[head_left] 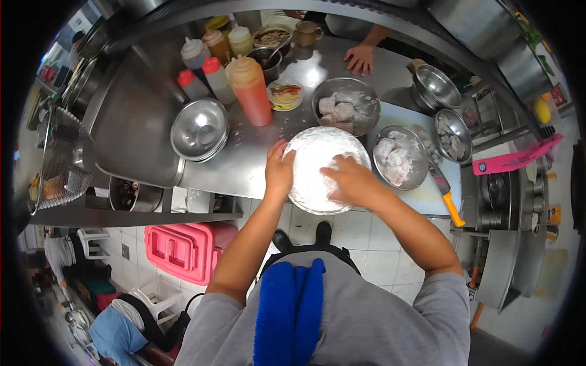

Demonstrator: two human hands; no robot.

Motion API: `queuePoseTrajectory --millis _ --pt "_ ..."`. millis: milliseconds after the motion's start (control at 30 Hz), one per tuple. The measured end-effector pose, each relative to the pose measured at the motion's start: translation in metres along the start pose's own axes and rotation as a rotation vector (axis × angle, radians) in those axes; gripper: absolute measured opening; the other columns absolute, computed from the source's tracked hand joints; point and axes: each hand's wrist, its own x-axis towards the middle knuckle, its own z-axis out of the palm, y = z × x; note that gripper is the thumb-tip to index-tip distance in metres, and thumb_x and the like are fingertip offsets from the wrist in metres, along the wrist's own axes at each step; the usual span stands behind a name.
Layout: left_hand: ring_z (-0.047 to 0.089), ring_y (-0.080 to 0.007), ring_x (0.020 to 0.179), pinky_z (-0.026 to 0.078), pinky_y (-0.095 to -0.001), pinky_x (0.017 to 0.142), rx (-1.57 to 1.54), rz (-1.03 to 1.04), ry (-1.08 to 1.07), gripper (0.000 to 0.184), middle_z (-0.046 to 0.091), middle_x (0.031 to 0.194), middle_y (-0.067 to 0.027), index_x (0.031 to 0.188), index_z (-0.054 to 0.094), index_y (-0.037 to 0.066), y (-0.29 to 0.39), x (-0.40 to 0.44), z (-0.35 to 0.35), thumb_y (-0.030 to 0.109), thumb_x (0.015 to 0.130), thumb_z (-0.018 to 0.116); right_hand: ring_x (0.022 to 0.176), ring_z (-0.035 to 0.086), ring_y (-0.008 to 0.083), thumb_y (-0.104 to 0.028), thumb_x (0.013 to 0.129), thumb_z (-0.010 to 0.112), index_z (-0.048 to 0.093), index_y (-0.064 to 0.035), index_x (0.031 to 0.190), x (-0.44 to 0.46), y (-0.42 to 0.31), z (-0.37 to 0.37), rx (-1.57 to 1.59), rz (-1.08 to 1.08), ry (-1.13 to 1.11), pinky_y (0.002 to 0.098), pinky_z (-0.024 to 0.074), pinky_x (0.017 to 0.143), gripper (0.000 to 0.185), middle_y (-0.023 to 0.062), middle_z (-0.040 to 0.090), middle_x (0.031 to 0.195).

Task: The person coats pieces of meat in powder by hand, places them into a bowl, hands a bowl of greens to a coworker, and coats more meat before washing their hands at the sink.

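Observation:
A round bowl of white flour (pixel 308 192) sits at the front edge of the steel counter. My left hand (pixel 279 172) grips its left rim, thumb over the edge. Over the flour, my right hand (pixel 351 181) has its fingers apart and bent down, the tips touching or in the flour. Just behind is a steel bowl (pixel 360 100) with several floured pieces (pixel 336 111). To the right, another steel bowl (pixel 418 174) holds flour-coated pieces (pixel 395 155) that look like raw meat. Nothing shows clearly between my right fingers.
A knife with an orange handle (pixel 452 207) lies on the white cutting board (pixel 436 201). Squeeze bottles, including an orange one (pixel 251 91), stand behind stacked steel bowls (pixel 199 130). Another person's hand (pixel 360 59) rests on the counter's far side. A pink lidded bin (pixel 183 250) is below.

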Motion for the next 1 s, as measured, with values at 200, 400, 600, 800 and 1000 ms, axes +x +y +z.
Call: queuePoseTrajectory --millis 200,400,600,800,1000 --pt "0.044 -0.0272 0.118 0.032 -0.0316 0.101 -0.029 0.001 -0.002 0.034 0.046 0.128 -0.0154 0.112 0.055 -0.007 -0.005 0.003 0.004 0.013 0.085 0.055 0.106 0.051 0.0374 -0.012 0.072 0.066 0.054 -0.0108 0.111 -0.012 0.023 -0.019 0.187 0.049 0.138 0.0427 0.0457 0.088 0.042 0.0198 0.048 0.118" --pt "0.043 -0.0260 0.118 0.032 -0.0315 0.101 0.004 0.008 -0.023 0.035 0.045 0.127 -0.0148 0.112 0.054 -0.005 0.005 0.000 0.001 0.016 0.085 0.056 0.104 0.053 0.0343 -0.010 0.072 0.066 0.054 -0.0037 0.114 -0.053 0.099 -0.082 0.008 0.265 0.333 0.0390 0.0436 0.089 0.044 0.0159 0.054 0.113" --pt "0.054 -0.0215 0.101 0.041 -0.0303 0.089 -0.113 -0.147 -0.099 0.035 0.057 0.107 -0.0154 0.108 0.057 -0.005 0.036 0.025 -0.009 0.022 0.087 0.057 0.114 0.049 0.0319 -0.027 0.072 0.069 0.056 -0.0032 0.115 0.030 0.130 -0.076 0.093 0.299 0.264 0.0378 0.0398 0.095 0.052 0.0190 0.054 0.119" --pt "0.062 -0.0217 0.080 0.051 -0.0354 0.069 0.223 -0.270 -0.498 0.037 0.061 0.088 -0.0114 0.094 0.059 -0.001 0.046 0.138 0.043 0.035 0.087 0.054 0.127 0.032 0.0437 -0.040 0.066 0.075 0.012 -0.0131 0.144 0.146 0.142 -0.004 -0.106 0.342 -0.215 0.0458 0.0300 0.104 0.104 0.0215 0.030 0.141" --pt "0.064 -0.0257 0.073 0.057 -0.0387 0.058 0.111 -0.628 -0.705 0.037 0.061 0.097 -0.0139 0.108 0.055 0.000 0.016 0.187 0.073 0.031 0.089 0.049 0.117 0.045 0.0395 -0.041 0.070 0.071 0.018 -0.0092 0.143 0.153 0.171 -0.001 0.334 0.362 -0.029 0.0409 0.0382 0.096 0.095 0.0249 0.043 0.129"
